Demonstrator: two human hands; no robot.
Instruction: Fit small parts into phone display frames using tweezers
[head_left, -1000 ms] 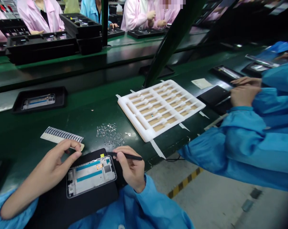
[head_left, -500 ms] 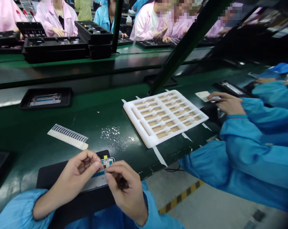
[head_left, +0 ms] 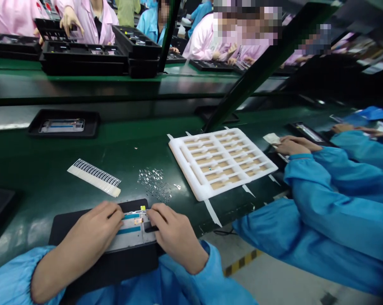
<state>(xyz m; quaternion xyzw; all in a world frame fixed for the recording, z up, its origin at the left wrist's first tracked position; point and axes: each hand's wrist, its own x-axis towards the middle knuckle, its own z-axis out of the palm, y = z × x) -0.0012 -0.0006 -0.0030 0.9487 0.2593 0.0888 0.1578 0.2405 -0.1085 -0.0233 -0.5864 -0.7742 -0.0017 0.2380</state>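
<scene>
White moulded foam tray sits right of centre on the green bench, its slots lined with rows of tan pads; I can make out no loose part in it from here. Low at upper left of the bench, a black plastic tray holds one silver-and-teal phone frame. Further off at top left, stacked black trays stand on the next bench. Below the foam tray lies a loose scatter of tiny silver pieces, and left of that a white strip of black-barred labels. At bottom centre, a second silver-and-teal phone frame lies flat on a black mat, directly under my view and between both hands. The left hand is spread over the frame's left side, fingers down on it without closing around it. The right hand is curled over the frame's right side, with a short black stylus showing beneath its fingers; it looks held, though how firmly I cannot tell. At the right of the frame, a co-worker's blue sleeve reaches toward the foam tray's far corner, with that person's hand beside a pale card.
</scene>
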